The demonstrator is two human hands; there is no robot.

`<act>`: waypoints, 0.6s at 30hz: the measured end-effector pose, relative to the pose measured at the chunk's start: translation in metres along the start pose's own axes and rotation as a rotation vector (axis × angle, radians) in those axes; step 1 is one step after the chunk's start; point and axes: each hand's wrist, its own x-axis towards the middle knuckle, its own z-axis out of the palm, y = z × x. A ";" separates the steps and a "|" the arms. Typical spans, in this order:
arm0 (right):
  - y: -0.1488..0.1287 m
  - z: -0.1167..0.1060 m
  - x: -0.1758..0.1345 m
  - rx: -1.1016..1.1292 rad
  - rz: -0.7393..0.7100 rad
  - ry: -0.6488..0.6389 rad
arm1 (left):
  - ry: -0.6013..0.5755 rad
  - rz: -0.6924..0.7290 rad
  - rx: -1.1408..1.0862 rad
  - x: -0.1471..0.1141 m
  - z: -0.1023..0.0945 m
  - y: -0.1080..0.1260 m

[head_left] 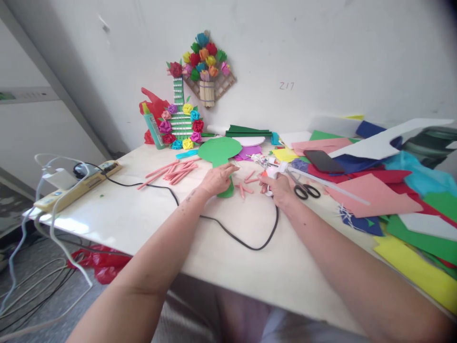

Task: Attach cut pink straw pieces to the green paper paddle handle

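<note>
On the table, a green paper cutout (219, 148) has a wide rounded top and a narrow stem. Across its stem lies my left hand (218, 178), with fingers stretched out and resting on it. My right hand (276, 188) is closed round a white glue gun (273, 170) with an orange part, its nozzle towards the upper left. A black cord runs from the gun over the table. Between my hands are several short pink paper rolls (244, 188). Longer pink paper rolls (178, 171) lie in a loose pile left of the cutout.
Scissors (307, 191) and a phone (323, 161) lie right of my right hand, beside heaped coloured sheets (374, 195). A power strip (76, 188) sits at the left edge. A paper-flower guitar (182, 126) and a glue bottle (153, 127) stand by the wall.
</note>
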 end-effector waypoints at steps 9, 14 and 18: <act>0.000 0.002 -0.001 0.000 0.016 -0.015 | -0.142 0.023 0.078 0.007 0.005 0.011; -0.003 0.005 -0.004 0.001 0.031 -0.028 | -0.232 0.029 0.236 0.008 0.002 0.012; -0.005 0.012 -0.008 -0.009 0.102 -0.095 | -0.225 0.009 0.190 0.009 0.000 0.009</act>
